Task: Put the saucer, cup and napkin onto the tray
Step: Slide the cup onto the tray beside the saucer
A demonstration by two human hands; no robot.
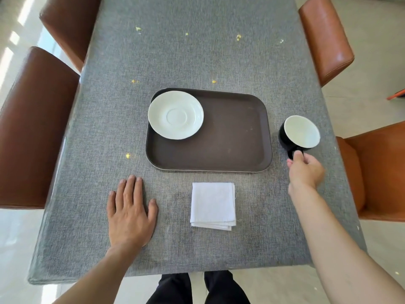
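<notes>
A brown rectangular tray lies in the middle of the table. The pale green saucer rests in the tray's far left corner, its rim slightly over the tray's edge. Just right of the tray is the cup, black outside and pale inside, tilted toward me. My right hand pinches its handle. A folded white napkin lies on the cloth in front of the tray. My left hand rests flat on the table, left of the napkin, holding nothing.
A grey cloth with small yellow specks covers the table. Brown leather chairs stand at the left and right, with two more at the far corners. My legs show below the table's near edge.
</notes>
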